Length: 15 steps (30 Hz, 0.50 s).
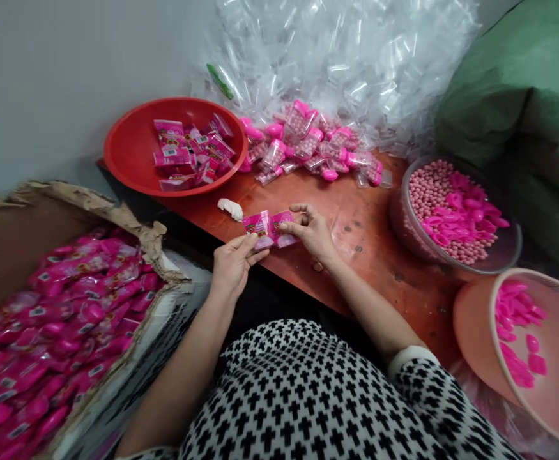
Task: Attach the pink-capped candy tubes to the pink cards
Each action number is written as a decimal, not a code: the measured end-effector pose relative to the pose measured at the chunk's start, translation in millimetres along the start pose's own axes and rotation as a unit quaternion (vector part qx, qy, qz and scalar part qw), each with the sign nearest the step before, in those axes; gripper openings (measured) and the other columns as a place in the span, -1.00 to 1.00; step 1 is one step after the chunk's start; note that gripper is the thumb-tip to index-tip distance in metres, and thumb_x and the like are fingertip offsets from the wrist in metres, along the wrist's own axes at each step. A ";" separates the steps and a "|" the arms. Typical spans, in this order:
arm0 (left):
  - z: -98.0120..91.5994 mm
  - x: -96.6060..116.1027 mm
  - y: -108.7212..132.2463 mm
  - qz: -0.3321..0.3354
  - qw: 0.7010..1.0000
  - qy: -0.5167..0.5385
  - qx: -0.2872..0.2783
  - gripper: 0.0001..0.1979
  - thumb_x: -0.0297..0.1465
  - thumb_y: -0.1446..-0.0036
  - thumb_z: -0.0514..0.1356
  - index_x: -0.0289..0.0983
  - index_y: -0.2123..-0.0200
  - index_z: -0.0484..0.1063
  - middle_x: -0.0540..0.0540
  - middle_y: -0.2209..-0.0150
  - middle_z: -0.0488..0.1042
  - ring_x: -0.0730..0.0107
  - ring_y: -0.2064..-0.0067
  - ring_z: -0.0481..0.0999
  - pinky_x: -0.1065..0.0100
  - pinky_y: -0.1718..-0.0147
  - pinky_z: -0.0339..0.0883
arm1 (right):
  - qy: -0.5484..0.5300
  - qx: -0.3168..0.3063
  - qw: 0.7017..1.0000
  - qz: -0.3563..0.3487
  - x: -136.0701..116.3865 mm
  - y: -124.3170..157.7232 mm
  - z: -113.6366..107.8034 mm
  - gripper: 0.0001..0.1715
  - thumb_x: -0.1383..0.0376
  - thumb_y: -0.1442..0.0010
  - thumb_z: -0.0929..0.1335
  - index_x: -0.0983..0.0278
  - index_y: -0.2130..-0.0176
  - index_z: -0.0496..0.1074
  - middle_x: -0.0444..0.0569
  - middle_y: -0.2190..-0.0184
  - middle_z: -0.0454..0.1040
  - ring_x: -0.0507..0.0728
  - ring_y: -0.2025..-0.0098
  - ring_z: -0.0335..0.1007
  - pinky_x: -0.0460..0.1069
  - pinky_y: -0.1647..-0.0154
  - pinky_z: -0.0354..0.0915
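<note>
My left hand [234, 260] and my right hand [312, 231] together pinch a small pink labelled candy packet [269, 228] just above the brown table [370, 255]. The left fingers grip its left end, the right fingers its right end. Both hands are closed on it. A small white lump [230, 208] lies on the table just left of the packet.
A red bowl [130, 150] holds pink labelled packets. Unlabelled pink-capped packs [308, 144] lie before a heap of clear plastic bags [336, 57]. A clear bowl [504, 252] holds pink beads and caps, a pink tub [475, 326] more caps. A cardboard box [20, 217] at left holds finished packets.
</note>
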State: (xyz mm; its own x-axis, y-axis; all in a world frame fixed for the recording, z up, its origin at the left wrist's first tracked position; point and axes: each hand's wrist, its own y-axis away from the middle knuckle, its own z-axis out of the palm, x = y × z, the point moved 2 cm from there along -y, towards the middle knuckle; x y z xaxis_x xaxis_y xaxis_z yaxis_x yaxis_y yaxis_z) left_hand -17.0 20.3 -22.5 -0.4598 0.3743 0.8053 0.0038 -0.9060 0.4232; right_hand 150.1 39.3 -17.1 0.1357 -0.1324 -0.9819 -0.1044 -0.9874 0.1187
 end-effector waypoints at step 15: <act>13.3 -1.6 -8.1 -0.026 0.997 0.059 0.047 -0.60 -0.46 0.40 0.50 -0.34 0.66 0.27 0.00 0.63 0.48 0.54 0.63 0.45 0.55 0.66 0.38 | 0.544 0.176 0.813 -0.112 -31.1 -111.1 -93.3 -0.55 0.11 -0.27 0.23 0.33 -0.03 0.37 0.25 0.05 0.45 0.36 0.00 0.31 0.26 0.05 0.26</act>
State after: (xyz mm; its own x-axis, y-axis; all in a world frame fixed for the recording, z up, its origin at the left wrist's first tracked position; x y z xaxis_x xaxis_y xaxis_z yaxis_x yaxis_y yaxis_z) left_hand -4.5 29.7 -21.7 -0.5628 0.3891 0.7293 0.0573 -0.8618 0.5040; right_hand 249.4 145.0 14.0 0.9609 -0.1400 -0.2390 -0.2065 -0.9371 -0.2814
